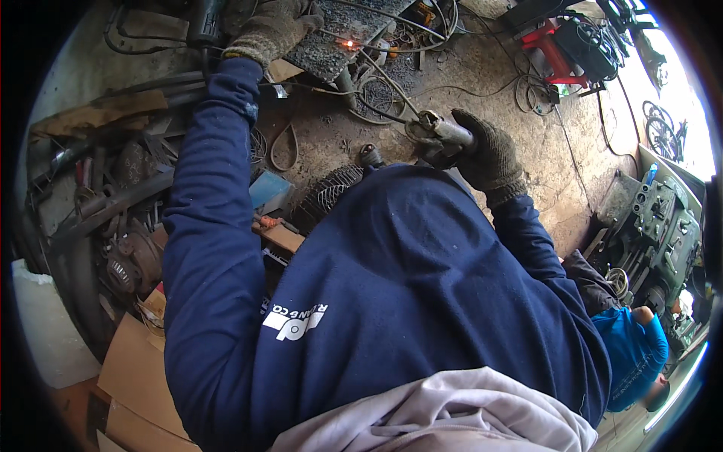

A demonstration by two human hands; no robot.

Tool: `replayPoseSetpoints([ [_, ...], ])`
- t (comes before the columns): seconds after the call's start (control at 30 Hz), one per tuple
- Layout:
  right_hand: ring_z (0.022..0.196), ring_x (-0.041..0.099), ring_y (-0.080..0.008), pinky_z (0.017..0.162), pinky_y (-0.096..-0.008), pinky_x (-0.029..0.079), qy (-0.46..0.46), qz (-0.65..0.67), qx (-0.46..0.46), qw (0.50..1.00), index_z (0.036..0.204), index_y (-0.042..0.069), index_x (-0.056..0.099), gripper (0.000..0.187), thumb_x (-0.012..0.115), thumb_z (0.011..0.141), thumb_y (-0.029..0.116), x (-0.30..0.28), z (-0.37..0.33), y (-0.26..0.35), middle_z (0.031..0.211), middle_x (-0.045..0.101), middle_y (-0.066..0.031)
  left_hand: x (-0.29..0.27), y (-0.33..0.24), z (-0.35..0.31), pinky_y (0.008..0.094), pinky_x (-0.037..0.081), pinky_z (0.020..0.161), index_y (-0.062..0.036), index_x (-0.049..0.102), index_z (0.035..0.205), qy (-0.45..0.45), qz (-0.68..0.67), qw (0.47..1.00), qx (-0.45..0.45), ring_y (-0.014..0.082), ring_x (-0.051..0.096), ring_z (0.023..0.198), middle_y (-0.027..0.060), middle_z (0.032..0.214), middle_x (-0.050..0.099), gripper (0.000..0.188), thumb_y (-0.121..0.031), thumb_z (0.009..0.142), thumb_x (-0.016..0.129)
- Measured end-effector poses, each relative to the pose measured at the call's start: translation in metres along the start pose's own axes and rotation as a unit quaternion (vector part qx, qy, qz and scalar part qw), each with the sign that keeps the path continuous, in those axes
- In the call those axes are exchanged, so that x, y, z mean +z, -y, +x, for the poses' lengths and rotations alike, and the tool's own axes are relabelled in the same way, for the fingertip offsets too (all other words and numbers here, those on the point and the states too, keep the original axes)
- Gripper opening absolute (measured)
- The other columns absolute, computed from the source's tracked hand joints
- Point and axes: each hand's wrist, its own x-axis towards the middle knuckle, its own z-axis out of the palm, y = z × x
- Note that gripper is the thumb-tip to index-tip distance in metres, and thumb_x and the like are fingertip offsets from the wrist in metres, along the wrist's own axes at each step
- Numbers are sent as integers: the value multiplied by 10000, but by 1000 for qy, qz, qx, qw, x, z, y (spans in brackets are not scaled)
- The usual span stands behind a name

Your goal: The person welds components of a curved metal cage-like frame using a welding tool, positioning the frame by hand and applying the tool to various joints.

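A cluttered workshop fills the head view, with a stained concrete floor (557, 143), scrap metal (124, 181) heaped at left and a large grey-green machine (655, 226) at right. The dark, rough plate (324, 56) lies ahead of the person, at the upper edge. The gloved right hand (489, 154) is closed around an electrode holder (446, 138); its thin rod (389, 81) reaches toward an orange glowing spot (349, 44) on the plate. The gloved left hand (275, 34) is at the plate's left side; whether it grips anything cannot be told.

A wavering wrist could probably drag the rod off the spot, and heat spreading through the plate might reach the left glove. Loose cables (527, 90) loop across the floor, likely to snag a foot or the holder's lead. Sparks could scorch the cardboard (143, 369) at lower left. A co-worker in blue (633, 354) is near the machine.
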Motion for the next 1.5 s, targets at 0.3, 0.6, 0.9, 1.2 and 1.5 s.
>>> replayPoseSetpoints([
  [0.3,1000,704,-257,852,-364,556,-102,221,66,968,1289,43,600,513,755,833,221,2,-7,-14,1084,708,-153,6,-1,-4,425,457,1013,-124,655,1262,-31,-66,997,23,334,627,1158,131,1202,691,507,-494,916,666],
  [0.6,897,634,-170,800,-298,525,-376,450,51,808,1251,61,522,362,670,924,109,-4,6,-59,1023,592,-8,-50,-48,-27,378,493,974,-39,552,1357,-3,-246,969,3,258,623,1159,143,1259,654,572,-353,908,717],
  [0.9,825,668,-145,700,-297,565,-380,541,-53,749,1259,69,576,327,590,1028,300,-119,61,-78,1038,656,-48,-14,-117,-3,455,404,1094,-4,338,1488,-234,-77,969,27,383,479,1336,262,1433,488,1076,-715,771,708],
  [1.2,840,692,-199,720,-320,573,-430,387,-52,814,1100,65,660,319,698,939,337,-225,149,-193,934,695,-65,-18,-173,27,483,450,1049,32,444,1389,-263,-48,955,-131,423,517,1280,272,1343,552,1131,-820,685,682],
  [1.5,757,703,-225,629,-328,602,-438,544,-6,716,1085,45,633,258,697,905,218,-320,259,-300,986,693,-115,3,-171,25,459,429,1059,-3,520,1384,-341,8,925,-167,384,555,1242,230,1367,562,901,-612,768,769],
])
